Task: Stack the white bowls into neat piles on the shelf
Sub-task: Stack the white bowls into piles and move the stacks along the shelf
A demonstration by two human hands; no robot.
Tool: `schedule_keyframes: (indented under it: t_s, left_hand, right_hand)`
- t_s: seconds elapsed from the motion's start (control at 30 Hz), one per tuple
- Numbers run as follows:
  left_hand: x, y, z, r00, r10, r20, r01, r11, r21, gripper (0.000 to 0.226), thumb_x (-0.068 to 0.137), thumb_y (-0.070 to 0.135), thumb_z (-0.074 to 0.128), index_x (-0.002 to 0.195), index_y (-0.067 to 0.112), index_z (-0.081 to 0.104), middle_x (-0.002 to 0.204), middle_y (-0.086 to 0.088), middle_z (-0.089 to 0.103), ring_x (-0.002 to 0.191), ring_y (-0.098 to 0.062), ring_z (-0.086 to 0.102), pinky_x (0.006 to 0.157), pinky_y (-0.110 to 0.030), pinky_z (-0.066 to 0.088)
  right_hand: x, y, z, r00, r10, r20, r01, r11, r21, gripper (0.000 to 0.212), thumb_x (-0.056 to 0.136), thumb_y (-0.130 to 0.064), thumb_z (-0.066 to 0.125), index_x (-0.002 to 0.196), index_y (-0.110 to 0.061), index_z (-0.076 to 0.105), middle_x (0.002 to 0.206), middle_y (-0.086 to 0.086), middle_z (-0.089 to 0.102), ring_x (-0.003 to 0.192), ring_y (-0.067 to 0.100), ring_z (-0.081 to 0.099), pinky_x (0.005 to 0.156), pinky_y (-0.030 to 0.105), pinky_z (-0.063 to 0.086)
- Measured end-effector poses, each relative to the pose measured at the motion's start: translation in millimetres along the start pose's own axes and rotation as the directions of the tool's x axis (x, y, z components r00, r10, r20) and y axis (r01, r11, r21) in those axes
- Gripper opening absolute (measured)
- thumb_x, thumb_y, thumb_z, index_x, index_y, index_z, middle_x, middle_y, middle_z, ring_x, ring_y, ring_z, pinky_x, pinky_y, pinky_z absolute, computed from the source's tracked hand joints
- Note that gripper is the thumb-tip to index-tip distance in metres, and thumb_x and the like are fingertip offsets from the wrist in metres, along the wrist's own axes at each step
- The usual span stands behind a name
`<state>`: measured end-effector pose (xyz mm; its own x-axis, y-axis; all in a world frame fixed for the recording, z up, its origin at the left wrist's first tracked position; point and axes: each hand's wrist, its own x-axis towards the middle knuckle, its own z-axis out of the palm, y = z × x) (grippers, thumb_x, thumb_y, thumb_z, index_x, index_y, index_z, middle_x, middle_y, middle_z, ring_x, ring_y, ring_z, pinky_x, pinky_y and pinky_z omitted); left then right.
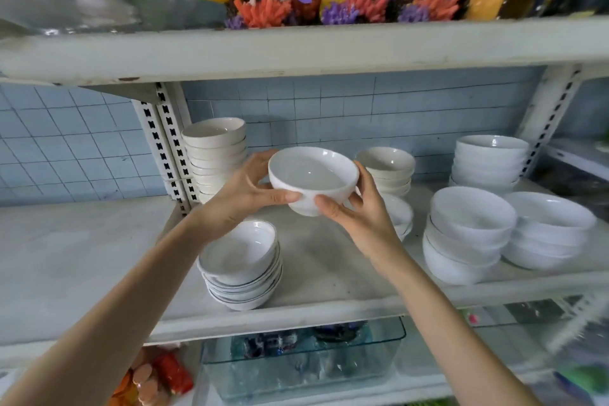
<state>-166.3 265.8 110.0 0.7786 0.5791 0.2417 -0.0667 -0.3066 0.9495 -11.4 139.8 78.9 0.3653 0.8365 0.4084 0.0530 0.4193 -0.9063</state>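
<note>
— What is sitting where?
— The shelf (323, 277) is carrying several piles of white bowls. The deep-bowl pile (468, 234) is standing front right, and the shallow rimmed pile (242, 265) front left.
— And the loose one?
— The deep white bowl (313, 175) is hanging mouth-up over the shelf's bare middle, between those piles. The left hand (244, 194) and right hand (356, 211) are both gripping it, fingers curling round its sides.
— Which way next?
— Probably rightward. The matching pile is lying nearer the right hand.
</note>
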Motion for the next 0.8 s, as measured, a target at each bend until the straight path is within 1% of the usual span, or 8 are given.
schedule_keyframes:
  t_s: [0.03, 0.1, 0.2, 0.3, 0.4, 0.53, 0.67, 0.8]
  left_hand:
    - [1, 0, 7, 1.000, 0.014, -0.004, -0.015, 1.000, -0.014, 0.096, 0.044, 0.048, 0.090, 0.126, 0.017, 0.049, 0.124, 0.003, 0.062, 0.116, -0.015, 0.059, 0.091, -0.028, 0.050]
    - [3, 2, 24, 0.999, 0.052, 0.004, -0.052, 0.998, -0.038, 0.095, 0.043, 0.052, 0.089, 0.123, 0.019, 0.050, 0.125, 0.004, 0.061, 0.117, -0.013, 0.058, 0.090, -0.024, 0.050]
    - [10, 8, 52, 0.996, 0.086, 0.011, -0.085, 0.993, -0.080, 0.092, 0.046, 0.053, 0.088, 0.123, 0.019, 0.052, 0.129, 0.000, 0.058, 0.121, -0.016, 0.055, 0.091, -0.026, 0.049]
    - [21, 14, 78, 0.991, 0.120, 0.051, -0.115, 0.989, -0.090, 0.074, 0.060, 0.040, 0.082, 0.125, 0.020, 0.054, 0.128, 0.001, 0.061, 0.121, -0.017, 0.055, 0.095, -0.032, 0.047]
    - [32, 22, 100, 0.987, 0.146, 0.060, -0.138, 0.983, -0.118, 0.059, 0.065, 0.035, 0.074, 0.121, 0.026, 0.057, 0.122, 0.008, 0.064, 0.111, -0.010, 0.061, 0.086, -0.025, 0.051]
    - [54, 30, 127, 0.986, 0.152, 0.068, -0.140, 0.978, -0.155, 0.066, 0.067, 0.036, 0.075, 0.127, 0.022, 0.054, 0.125, 0.006, 0.062, 0.110, -0.016, 0.063, 0.092, -0.037, 0.053]
    - [87, 40, 157, 0.989, 0.144, 0.026, -0.137, 0.975, -0.177, 0.082, 0.059, 0.040, 0.078, 0.133, 0.022, 0.047, 0.130, 0.005, 0.057, 0.110, -0.012, 0.063, 0.091, -0.034, 0.053]
    - [123, 44, 189, 0.990, 0.140, -0.008, -0.139, 0.979, -0.151, 0.077, 0.061, 0.041, 0.079, 0.130, 0.021, 0.050, 0.129, 0.005, 0.058, 0.110, -0.008, 0.062, 0.088, -0.031, 0.054]
  right_hand:
    - [-5, -5, -4, 1.000, -0.004, -0.021, 0.004, 1.000, -0.002, 0.055, 0.068, -0.023, 0.073, 0.117, -0.028, 0.047, 0.113, -0.017, 0.059, 0.110, 0.002, 0.057, 0.083, 0.017, 0.048]
    - [-16, -13, -16, 0.998, -0.007, -0.065, 0.006, 1.000, -0.013, 0.062, 0.072, -0.023, 0.077, 0.125, -0.025, 0.044, 0.117, -0.017, 0.059, 0.114, 0.004, 0.056, 0.084, 0.019, 0.049]
    - [-28, -25, -34, 0.989, -0.021, -0.145, 0.019, 1.000, -0.018, 0.071, 0.073, -0.022, 0.072, 0.135, -0.021, 0.038, 0.129, -0.006, 0.055, 0.118, 0.006, 0.055, 0.086, 0.019, 0.049]
    - [-36, -38, -51, 0.976, -0.070, -0.206, 0.058, 0.996, -0.065, 0.055, 0.073, -0.024, 0.075, 0.119, -0.030, 0.046, 0.121, -0.005, 0.059, 0.113, 0.007, 0.057, 0.083, 0.019, 0.049]
    - [-41, -52, -69, 0.966, -0.085, -0.245, 0.074, 0.996, -0.054, 0.048, 0.073, -0.025, 0.076, 0.113, -0.029, 0.048, 0.111, -0.010, 0.062, 0.104, 0.002, 0.061, 0.080, 0.017, 0.049]
    - [-38, -70, -99, 0.961, -0.108, -0.254, 0.095, 0.993, -0.063, 0.054, 0.070, -0.023, 0.067, 0.119, -0.015, 0.047, 0.108, -0.008, 0.062, 0.096, 0.000, 0.063, 0.073, 0.014, 0.049]
    - [-23, -78, -138, 0.954, -0.111, -0.279, 0.085, 0.991, -0.102, 0.062, 0.069, -0.029, 0.069, 0.125, -0.014, 0.047, 0.118, -0.003, 0.062, 0.106, 0.008, 0.062, 0.077, 0.017, 0.049]
    - [-3, -80, -184, 0.954, -0.098, -0.284, 0.075, 0.993, -0.090, 0.066, 0.071, -0.028, 0.072, 0.129, -0.012, 0.044, 0.125, 0.001, 0.060, 0.114, 0.013, 0.058, 0.078, 0.015, 0.048]
